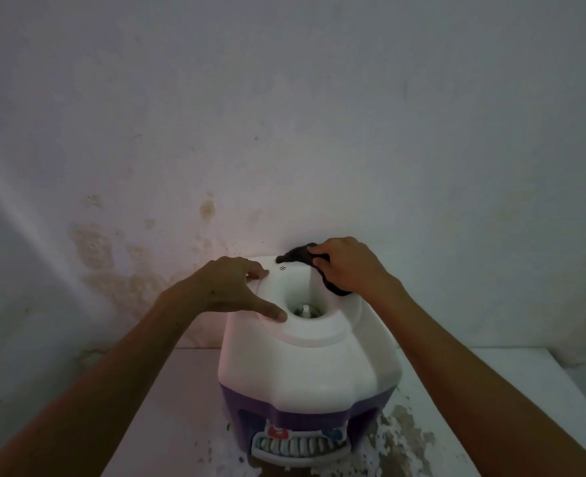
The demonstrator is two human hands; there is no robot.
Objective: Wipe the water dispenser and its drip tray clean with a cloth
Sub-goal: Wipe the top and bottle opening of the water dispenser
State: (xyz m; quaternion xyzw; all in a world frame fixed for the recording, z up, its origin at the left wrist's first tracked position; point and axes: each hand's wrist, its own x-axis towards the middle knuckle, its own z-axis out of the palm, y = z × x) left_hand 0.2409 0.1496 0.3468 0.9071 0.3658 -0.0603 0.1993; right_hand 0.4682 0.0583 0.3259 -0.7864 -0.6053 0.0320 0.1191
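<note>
The right hand (348, 266) had its fingers curled around a dark cloth (296, 256) on the dispenser (305, 366) top's back edge. The left hand (231, 287) rested flat there, fingers straight, steadying it.

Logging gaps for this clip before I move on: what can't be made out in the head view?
- Cloth: partly covered by the right hand; its full size is hidden.
- Left hand fingers: the far ones are out of sight behind the knuckles.
- Water dispenser taps: too dim and small to read.
- Drip tray: dim, so whether it is clean is unclear.
- Dispenser back: hidden by its own top.
</note>
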